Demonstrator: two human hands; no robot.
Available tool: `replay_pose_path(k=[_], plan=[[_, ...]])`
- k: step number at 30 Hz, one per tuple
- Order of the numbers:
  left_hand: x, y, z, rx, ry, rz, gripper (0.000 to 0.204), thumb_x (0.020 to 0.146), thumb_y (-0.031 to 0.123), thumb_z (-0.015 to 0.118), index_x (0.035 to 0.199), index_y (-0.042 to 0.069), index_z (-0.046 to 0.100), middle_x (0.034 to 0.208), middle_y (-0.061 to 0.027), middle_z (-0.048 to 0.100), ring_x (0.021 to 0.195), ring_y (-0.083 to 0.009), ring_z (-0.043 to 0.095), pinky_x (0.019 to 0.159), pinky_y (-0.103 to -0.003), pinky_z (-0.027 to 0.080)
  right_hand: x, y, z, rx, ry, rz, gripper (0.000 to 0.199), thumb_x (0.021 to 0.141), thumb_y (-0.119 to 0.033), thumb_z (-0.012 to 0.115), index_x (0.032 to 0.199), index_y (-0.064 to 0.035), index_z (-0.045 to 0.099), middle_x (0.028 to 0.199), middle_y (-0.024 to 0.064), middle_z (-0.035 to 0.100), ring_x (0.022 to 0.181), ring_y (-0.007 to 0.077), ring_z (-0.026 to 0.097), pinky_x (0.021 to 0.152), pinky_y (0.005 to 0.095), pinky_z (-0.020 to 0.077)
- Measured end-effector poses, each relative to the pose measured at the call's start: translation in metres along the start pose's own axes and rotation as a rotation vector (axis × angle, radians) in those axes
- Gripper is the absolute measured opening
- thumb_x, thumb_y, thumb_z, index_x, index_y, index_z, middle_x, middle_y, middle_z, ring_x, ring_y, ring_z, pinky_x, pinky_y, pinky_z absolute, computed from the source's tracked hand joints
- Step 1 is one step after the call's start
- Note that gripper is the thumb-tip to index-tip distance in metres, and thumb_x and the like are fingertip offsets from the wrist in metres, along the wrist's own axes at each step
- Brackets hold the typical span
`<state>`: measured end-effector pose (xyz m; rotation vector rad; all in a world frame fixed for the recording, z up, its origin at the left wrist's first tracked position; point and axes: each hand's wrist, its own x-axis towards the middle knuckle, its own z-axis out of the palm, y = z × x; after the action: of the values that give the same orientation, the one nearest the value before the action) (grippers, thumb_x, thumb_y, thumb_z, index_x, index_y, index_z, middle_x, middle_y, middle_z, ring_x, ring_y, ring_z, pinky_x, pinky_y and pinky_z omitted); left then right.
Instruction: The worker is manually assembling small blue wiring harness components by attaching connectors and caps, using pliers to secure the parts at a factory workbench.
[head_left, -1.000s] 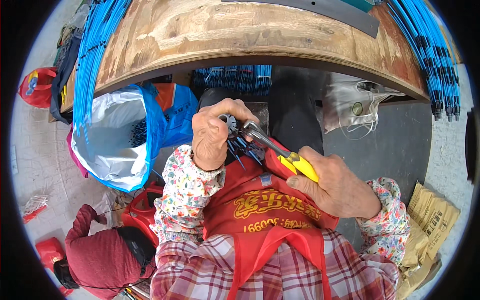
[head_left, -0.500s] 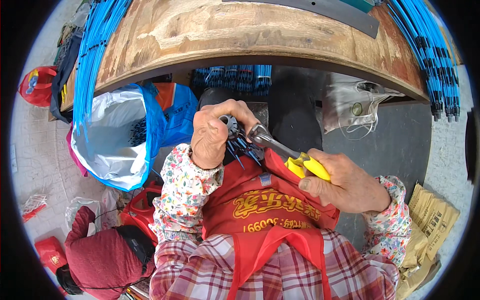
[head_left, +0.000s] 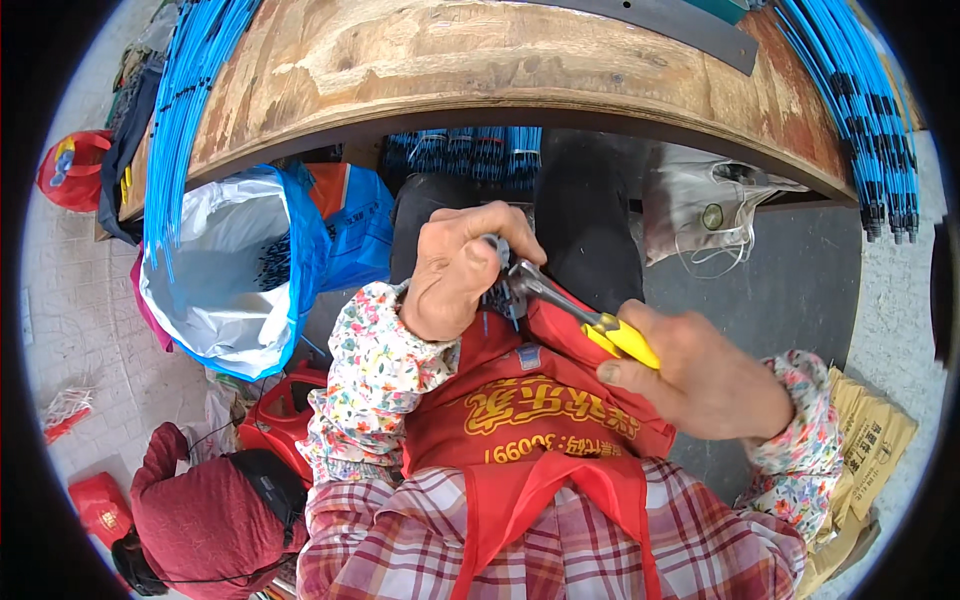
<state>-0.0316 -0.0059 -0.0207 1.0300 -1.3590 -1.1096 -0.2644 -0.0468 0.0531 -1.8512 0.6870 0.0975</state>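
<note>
Over my lap, my left hand [head_left: 450, 270] is closed around a bundle of short blue-and-black cables [head_left: 500, 297]. The bundle's grey end shows between thumb and fingers, while its thin blue ends hang below. My right hand [head_left: 695, 372] grips the yellow handles of a pair of pliers [head_left: 560, 300]. Their metal jaws reach the bundle right beside my left fingers; what they bite on is hidden. Beneath both hands lies a red apron [head_left: 560, 420] with yellow printing.
A wooden bench [head_left: 500, 60] curves across the front, with long blue cables [head_left: 195, 110] at its left and more black-tipped cables [head_left: 865, 130] at its right. An open blue-and-white sack [head_left: 205, 300] stands left, holding dark pieces. Lower left is a person in a dark red top [head_left: 205, 510].
My left hand has shifted right with the bundle, whose round end now shows less. The right hand and pliers have moved a little right too, and the handles look closer together.
</note>
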Motion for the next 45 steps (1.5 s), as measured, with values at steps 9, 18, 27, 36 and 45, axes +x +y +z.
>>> replay_pose_path(k=[9, 18, 27, 36, 45], plan=[[-0.002, 0.002, -0.001, 0.143, 0.168, -0.052, 0.080, 0.088, 0.070, 0.030, 0.079, -0.005, 0.057, 0.067, -0.0142, 0.056, 0.058, -0.0194, 0.054, 0.054, -0.028, 0.043, 0.014, 0.000, 0.042, 0.084, 0.151, 0.113, 0.032, 0.090, -0.025, 0.060, 0.097, 0.0021, 0.044, 0.069, 0.0247, 0.051, 0.065, 0.0439, 0.055, 0.054, 0.0447, 0.0410], [-0.015, -0.002, -0.011, -0.050, 0.235, -0.018, 0.085, 0.086, 0.073, 0.024, 0.084, -0.006, 0.056, 0.072, -0.0160, 0.054, 0.064, -0.0227, 0.056, 0.058, -0.030, 0.047, 0.022, 0.006, 0.042, 0.211, 0.116, 0.001, 0.039, 0.090, -0.027, 0.058, 0.110, 0.0035, 0.044, 0.071, 0.0261, 0.055, 0.065, 0.0438, 0.057, 0.055, 0.0472, 0.0419], [-0.018, -0.002, -0.004, -0.031, 0.342, 0.021, 0.079, 0.090, 0.068, 0.022, 0.081, -0.003, 0.054, 0.070, -0.0164, 0.054, 0.061, -0.0221, 0.054, 0.055, -0.030, 0.045, 0.024, 0.000, 0.061, 0.185, 0.183, -0.028, 0.030, 0.090, -0.021, 0.059, 0.102, 0.0028, 0.045, 0.068, 0.0212, 0.050, 0.061, 0.0367, 0.055, 0.053, 0.0398, 0.0411], [-0.009, -0.008, -0.001, -0.114, 0.486, 0.066, 0.062, 0.098, 0.051, 0.029, 0.075, -0.003, 0.050, 0.063, -0.0129, 0.055, 0.054, -0.0162, 0.052, 0.053, -0.026, 0.042, 0.043, 0.014, 0.095, 0.089, 0.335, -0.110, 0.030, 0.086, -0.015, 0.062, 0.101, 0.0015, 0.041, 0.068, 0.0235, 0.053, 0.058, 0.0420, 0.055, 0.049, 0.0450, 0.0408], [-0.001, -0.007, -0.004, -0.026, 0.535, -0.042, 0.069, 0.096, 0.058, 0.020, 0.077, -0.001, 0.051, 0.061, -0.0126, 0.055, 0.053, -0.0173, 0.052, 0.051, -0.025, 0.040, 0.043, 0.014, 0.067, -0.070, 0.345, -0.132, 0.032, 0.084, -0.016, 0.065, 0.099, 0.0006, 0.042, 0.070, 0.0227, 0.054, 0.060, 0.0421, 0.057, 0.050, 0.0465, 0.0407]])
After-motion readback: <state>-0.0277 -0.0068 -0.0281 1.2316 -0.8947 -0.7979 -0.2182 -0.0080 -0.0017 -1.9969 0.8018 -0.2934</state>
